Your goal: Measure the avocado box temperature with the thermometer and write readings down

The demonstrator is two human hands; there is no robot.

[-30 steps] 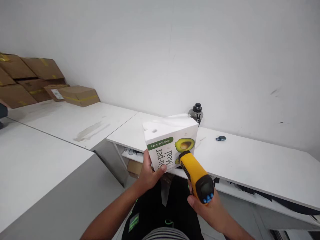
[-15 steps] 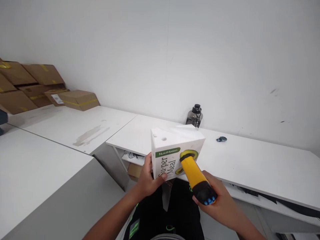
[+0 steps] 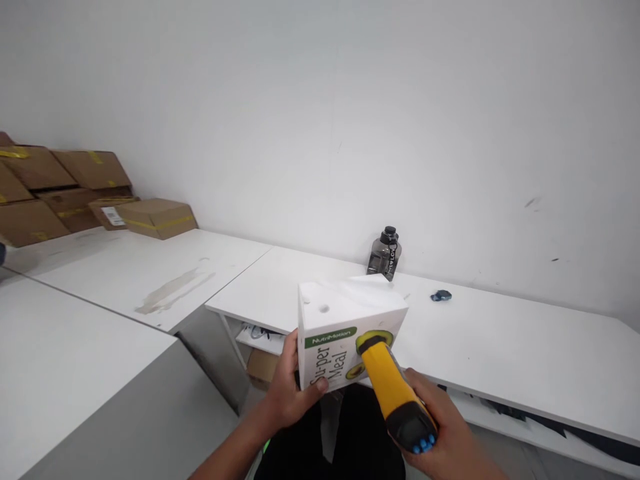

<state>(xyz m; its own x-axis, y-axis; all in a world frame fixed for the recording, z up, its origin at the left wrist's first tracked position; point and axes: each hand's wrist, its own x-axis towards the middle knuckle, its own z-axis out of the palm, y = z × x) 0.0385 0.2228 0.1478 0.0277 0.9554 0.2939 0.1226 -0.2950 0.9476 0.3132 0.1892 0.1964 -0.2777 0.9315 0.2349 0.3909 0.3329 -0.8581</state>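
My left hand [image 3: 295, 387] grips a white NutriMotion meal box [image 3: 350, 303] by its lower left side, thumb across the front. The box is tilted, and its printed front faces me, with green lettering and avocado pictures. In my right hand [image 3: 435, 417] is a yellow and black infrared thermometer gun [image 3: 387, 380], with blue buttons on its rear end. Its front end points at the avocado picture and overlaps it from here; I cannot tell whether it touches the box. My right fingers wrap around the grip, which is mostly hidden.
Behind the box, a dark clear bottle [image 3: 385, 253] stands on the white table [image 3: 500, 340] against the wall. A small dark blue object [image 3: 441, 295] lies to its right. Cardboard boxes [image 3: 90, 170] are stacked at the far left. Below the tabletop, a shelf [image 3: 260, 339] holds things.
The view has tilted up slightly, so everything sits lower in the picture. Both hands keep hold of the box and the thermometer gun, which stay in nearly the same position to each other.
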